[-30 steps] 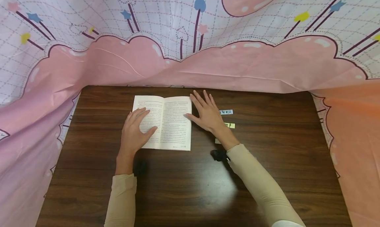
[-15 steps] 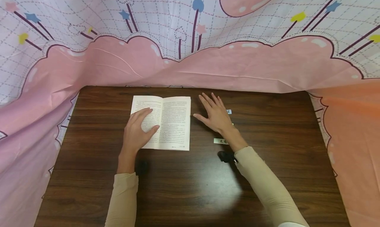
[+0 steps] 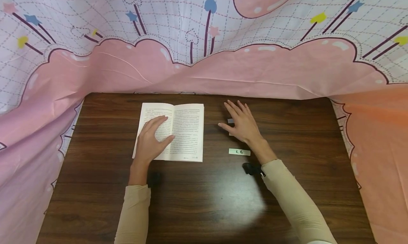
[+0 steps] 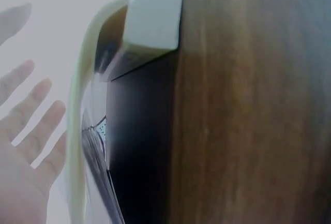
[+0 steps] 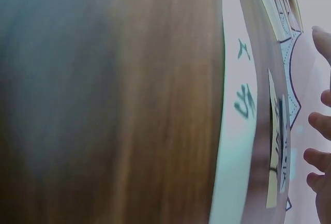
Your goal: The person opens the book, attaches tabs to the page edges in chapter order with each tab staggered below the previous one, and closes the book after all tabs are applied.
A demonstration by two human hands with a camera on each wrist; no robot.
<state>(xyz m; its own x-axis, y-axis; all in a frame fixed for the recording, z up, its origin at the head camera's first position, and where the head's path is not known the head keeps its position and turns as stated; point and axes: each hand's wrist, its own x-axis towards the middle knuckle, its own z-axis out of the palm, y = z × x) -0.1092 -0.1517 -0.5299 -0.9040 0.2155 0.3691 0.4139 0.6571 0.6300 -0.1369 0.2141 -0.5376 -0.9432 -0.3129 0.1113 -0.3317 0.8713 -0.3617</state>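
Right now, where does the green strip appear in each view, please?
Head: the green strip is right of centre, just below the right hand.
Left wrist: not in it.
Right wrist: right of centre, running steeply from the top to the bottom edge.
Shared landmark: the brown table, visible in all three.

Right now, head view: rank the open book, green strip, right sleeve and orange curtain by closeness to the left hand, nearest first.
From the left hand:
1. Open book: the hand overlaps its left page in view; contact unclear.
2. Green strip: right of the book.
3. Right sleeve: beyond the strip, lower right.
4. Orange curtain: far right, past the table edge.
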